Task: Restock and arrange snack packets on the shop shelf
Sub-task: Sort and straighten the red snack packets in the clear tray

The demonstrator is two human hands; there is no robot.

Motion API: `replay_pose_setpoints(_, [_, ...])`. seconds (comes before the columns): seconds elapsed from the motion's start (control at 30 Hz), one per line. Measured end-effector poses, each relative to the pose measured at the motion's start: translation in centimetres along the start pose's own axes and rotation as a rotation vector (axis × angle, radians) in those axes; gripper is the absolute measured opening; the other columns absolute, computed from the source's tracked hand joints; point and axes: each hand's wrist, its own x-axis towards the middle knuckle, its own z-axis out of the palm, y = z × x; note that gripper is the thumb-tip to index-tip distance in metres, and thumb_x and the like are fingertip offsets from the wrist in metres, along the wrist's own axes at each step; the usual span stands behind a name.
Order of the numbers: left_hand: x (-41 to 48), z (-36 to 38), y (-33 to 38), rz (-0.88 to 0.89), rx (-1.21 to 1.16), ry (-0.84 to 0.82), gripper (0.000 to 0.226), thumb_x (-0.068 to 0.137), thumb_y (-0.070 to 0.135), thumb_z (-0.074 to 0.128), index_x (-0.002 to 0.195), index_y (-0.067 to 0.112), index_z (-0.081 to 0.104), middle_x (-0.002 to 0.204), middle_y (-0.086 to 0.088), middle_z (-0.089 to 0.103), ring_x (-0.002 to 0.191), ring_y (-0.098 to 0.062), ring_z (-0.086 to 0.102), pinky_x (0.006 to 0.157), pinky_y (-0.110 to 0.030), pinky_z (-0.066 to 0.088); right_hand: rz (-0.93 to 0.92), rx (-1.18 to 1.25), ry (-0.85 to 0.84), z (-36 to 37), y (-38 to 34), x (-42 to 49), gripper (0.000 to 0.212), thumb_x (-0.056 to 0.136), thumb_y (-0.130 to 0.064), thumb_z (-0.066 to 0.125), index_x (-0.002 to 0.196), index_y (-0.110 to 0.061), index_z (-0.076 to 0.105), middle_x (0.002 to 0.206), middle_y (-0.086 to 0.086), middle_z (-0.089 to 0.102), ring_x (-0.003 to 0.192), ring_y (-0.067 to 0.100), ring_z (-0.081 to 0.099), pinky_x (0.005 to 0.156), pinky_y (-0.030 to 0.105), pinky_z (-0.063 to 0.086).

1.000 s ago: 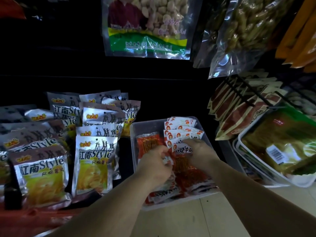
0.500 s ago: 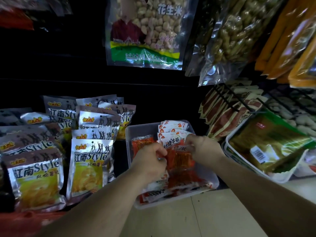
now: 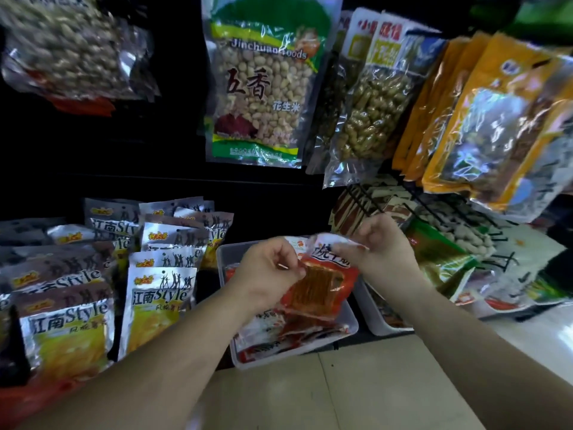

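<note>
Both hands hold a red snack packet (image 3: 319, 283) with a white top band above a clear plastic tray (image 3: 352, 327) on the low shelf. My left hand (image 3: 269, 271) pinches the packet's left edge. My right hand (image 3: 383, 246) grips its white top right corner. More red and white packets (image 3: 279, 336) lie flat in the tray beneath. My hands hide the tray's back part.
Silver and yellow pouches (image 3: 158, 305) stand in rows left of the tray. A peanut bag (image 3: 260, 88) and other nut bags (image 3: 372, 113) hang above. Orange packets (image 3: 483, 119) hang on wire hooks at the right, over a white bin (image 3: 376, 321). Tiled floor (image 3: 341, 395) lies below.
Both hands have lifted the red packet up out of the tray. The camera has tilted upward, showing more of the hanging bags.
</note>
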Motion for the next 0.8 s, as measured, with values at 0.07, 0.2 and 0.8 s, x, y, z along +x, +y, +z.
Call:
replay_pose_setpoints(0.07, [-0.8,-0.1,1.4,0.028,-0.012,-0.009,0.041,0.086,0.003,0.080,0.070,0.019,0.046,0.060,0.012,0.045,0.058,-0.009,0.042,0.065,-0.027,0.045,0.093,0.177,0.133,-0.9,-0.9,-2.0,0.040,0.082,-0.014,0.086,0.082,-0.021,0.046,0.081,0.005,0.060,0.074,0.023,0.058,0.068,0.040,0.050])
replay_pose_setpoints(0.2, [-2.6,0.1,3.9,0.061,-0.048,-0.131,0.028,0.086,-0.001,0.079,0.075,0.016,0.060,0.073,0.019,0.063,0.057,-0.001,0.053,0.060,-0.017,0.047,0.207,0.479,-0.014,-1.7,-2.1,-5.9,0.023,0.093,0.003,0.071,0.090,-0.014,0.055,0.087,0.014,0.072,0.079,0.031,0.067,0.068,0.044,0.053])
replay_pose_setpoints(0.8, [-2.2,1.3,2.9,-0.010,0.234,-0.345,0.080,0.085,-0.005,0.072,0.132,0.057,0.054,0.075,-0.015,0.066,0.062,-0.027,0.057,0.058,-0.059,0.053,-0.144,0.005,-0.155,-2.2,2.0,-5.5,0.057,0.103,-0.005,0.057,0.144,-0.044,0.053,0.113,-0.027,0.071,0.112,0.036,0.057,0.091,0.046,0.054])
